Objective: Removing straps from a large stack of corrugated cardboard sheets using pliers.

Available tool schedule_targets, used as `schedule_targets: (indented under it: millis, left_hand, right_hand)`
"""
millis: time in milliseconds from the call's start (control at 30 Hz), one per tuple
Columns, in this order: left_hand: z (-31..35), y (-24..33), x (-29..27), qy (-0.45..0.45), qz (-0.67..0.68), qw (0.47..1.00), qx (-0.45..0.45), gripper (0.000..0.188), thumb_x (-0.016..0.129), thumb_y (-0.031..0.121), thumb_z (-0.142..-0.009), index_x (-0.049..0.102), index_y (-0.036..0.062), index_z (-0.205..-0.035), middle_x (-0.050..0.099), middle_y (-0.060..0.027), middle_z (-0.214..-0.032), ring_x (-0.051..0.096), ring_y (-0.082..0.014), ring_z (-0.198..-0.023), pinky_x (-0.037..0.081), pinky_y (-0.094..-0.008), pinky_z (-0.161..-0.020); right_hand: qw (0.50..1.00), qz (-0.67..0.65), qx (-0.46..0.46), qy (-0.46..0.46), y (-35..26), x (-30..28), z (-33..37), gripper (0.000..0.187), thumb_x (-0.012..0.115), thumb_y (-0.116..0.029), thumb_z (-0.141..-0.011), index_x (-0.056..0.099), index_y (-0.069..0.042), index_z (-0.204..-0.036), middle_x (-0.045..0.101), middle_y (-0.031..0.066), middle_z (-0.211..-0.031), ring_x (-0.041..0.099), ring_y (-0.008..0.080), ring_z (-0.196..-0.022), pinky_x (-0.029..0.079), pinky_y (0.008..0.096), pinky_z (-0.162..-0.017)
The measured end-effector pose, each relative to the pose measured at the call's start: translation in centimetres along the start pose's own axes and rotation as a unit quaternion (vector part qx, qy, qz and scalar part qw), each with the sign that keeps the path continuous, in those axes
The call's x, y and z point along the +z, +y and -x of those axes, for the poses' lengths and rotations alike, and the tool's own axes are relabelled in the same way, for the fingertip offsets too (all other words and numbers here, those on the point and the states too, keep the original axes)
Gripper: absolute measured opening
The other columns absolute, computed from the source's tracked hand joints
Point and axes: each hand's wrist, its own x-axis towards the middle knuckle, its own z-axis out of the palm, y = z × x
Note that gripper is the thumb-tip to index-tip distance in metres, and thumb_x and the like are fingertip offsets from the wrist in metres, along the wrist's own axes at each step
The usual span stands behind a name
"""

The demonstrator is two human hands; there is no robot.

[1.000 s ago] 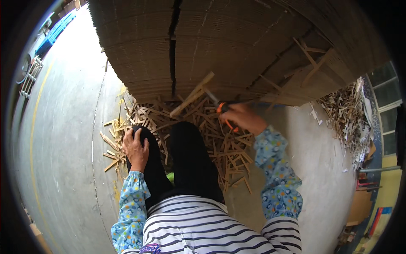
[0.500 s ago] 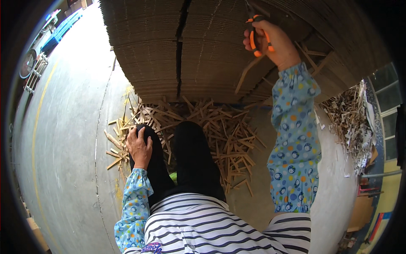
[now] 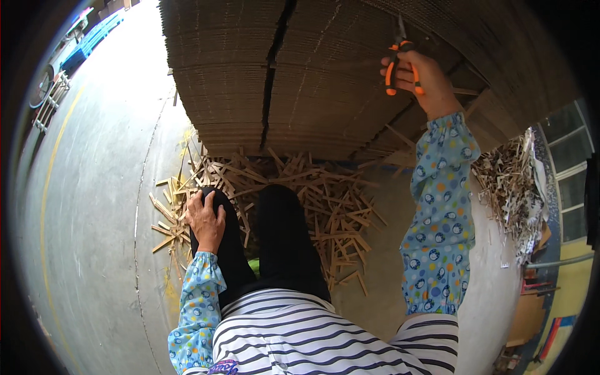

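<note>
My right hand (image 3: 425, 78) holds a pair of pliers (image 3: 391, 76) with orange and black handles. Its fingers wrap the handles, and the metal jaws point away from me toward a tall stack of brown corrugated cardboard (image 3: 219, 81). Whether the jaws touch the cardboard, I cannot tell. On my left knee lies my left hand (image 3: 205, 224), its fingers bent a little apart over the black trousers, with nothing in it.
Many narrow cardboard strips (image 3: 337, 209) litter the floor around my legs, along the foot of the stack. A heap of scrap strips and paper (image 3: 509, 187) lies at the right. Far left, a wheeled cart (image 3: 53, 100) and blue pallets (image 3: 94, 40) stand beyond a yellow floor line.
My right hand and the pliers have shifted right and slightly nearer to me. A loose strip below that hand is gone from its spot. My left hand stays on the knee.
</note>
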Motion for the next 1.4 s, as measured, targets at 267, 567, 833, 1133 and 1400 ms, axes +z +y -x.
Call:
schedule_targets:
  millis: [267, 567, 833, 1133, 1400]
  left_hand:
    - [-0.1, -0.5, -0.5, 0.016, -0.026, 1.0, 0.008, 0.042, 0.065, 0.021, -0.081, 0.055, 0.0146, -0.122, 0.045, -0.0098, -0.132, 0.04, -0.0299, -0.125, 0.034, -0.046, -0.099]
    - [0.0, 0.2, -0.4, 0.013, -0.027, 0.999, 0.024, 0.043, 0.065, 0.021, -0.081, 0.055, 0.0147, -0.122, 0.045, -0.01, -0.132, 0.04, -0.0299, -0.125, 0.033, -0.046, -0.099]
    - [0.1, 0.2, -0.1, 0.005, -0.013, 1.0, 0.013, 0.043, 0.065, 0.02, -0.081, 0.055, 0.0144, -0.123, 0.044, -0.0107, -0.133, 0.039, -0.0303, -0.125, 0.033, -0.046, -0.1]
    - [0.1, 0.0, -0.1, -0.011, 0.005, 1.0, -0.004, 0.042, 0.064, 0.021, -0.081, 0.055, 0.0143, -0.122, 0.044, -0.0126, -0.132, 0.037, -0.0319, -0.126, 0.027, -0.0492, -0.106]
    - [0.2, 0.2, 0.0, -0.012, -0.012, 1.0, 0.005, 0.044, 0.065, 0.021, -0.081, 0.055, 0.0149, -0.123, 0.044, -0.0109, -0.133, 0.038, -0.0313, -0.126, 0.031, -0.0475, -0.102]
  right_hand:
    - [0.974, 0.009, 0.076, -0.213, 1.4, 1.5, 3.4, 0.026, 0.055, -0.026, -0.087, 0.06, 0.0, -0.089, 0.063, 0.0079, -0.078, 0.063, 0.0158, -0.072, 0.05, 0.0273, -0.062]
    - [0.993, -0.046, 0.026, -0.108, 4.8, 1.9, 3.4, 0.03, 0.061, -0.027, -0.085, 0.065, 0.001, -0.096, 0.066, 0.0086, -0.088, 0.064, 0.0171, -0.08, 0.051, 0.0309, -0.071]
    - [0.997, -0.031, 0.016, 0.068, 1.1, -4.3, 0.7, 0.034, 0.051, -0.021, -0.091, 0.055, 0.003, -0.115, 0.067, 0.0108, -0.097, 0.067, 0.0232, -0.089, 0.054, 0.0369, -0.078]
    - [0.999, 0.017, -0.004, 0.036, -0.9, -5.5, 0.6, 0.043, 0.05, -0.027, -0.092, 0.05, 0.004, -0.121, 0.065, 0.0159, -0.105, 0.066, 0.0258, -0.096, 0.054, 0.0379, -0.084]
    - [0.997, 0.031, 0.023, 0.062, -0.7, -5.7, 0.0, 0.035, 0.054, -0.023, -0.089, 0.055, 0.004, -0.112, 0.065, 0.0143, -0.095, 0.067, 0.0244, -0.082, 0.055, 0.0354, -0.075]
